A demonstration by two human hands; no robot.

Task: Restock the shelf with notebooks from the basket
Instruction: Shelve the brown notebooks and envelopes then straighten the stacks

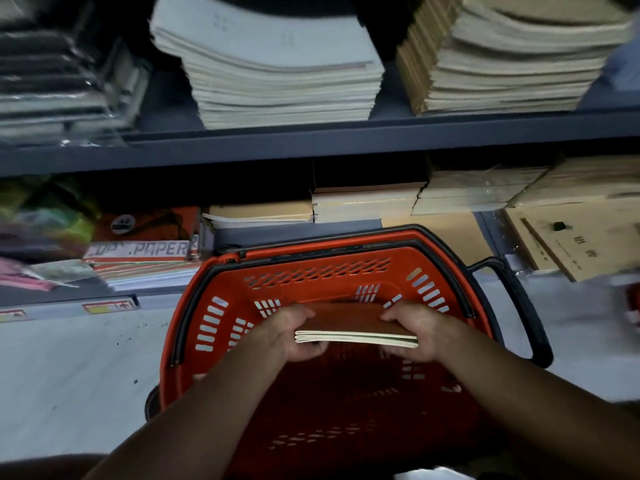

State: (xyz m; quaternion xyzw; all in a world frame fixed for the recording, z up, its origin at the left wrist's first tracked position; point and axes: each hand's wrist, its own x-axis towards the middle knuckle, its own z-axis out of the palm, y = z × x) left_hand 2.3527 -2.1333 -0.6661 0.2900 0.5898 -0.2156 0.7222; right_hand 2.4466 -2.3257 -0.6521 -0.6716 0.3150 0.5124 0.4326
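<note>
While flat, notebooks (353, 327) lengthwise left-right

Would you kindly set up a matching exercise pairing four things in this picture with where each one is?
Things:
1. white notebook stack
2. brown notebooks
3. basket
4. copy paper pack

Places:
A. on the floor
B. lower shelf, left
C. upper shelf, middle
D. held between left hand and right hand

Pairs: 1-C, 2-D, 3-A, 4-B

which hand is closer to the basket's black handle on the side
Right. The right hand grips the right end of the notebooks, just inside the rim from the black handle. The left hand grips their left end, further away across the red basket.
</note>
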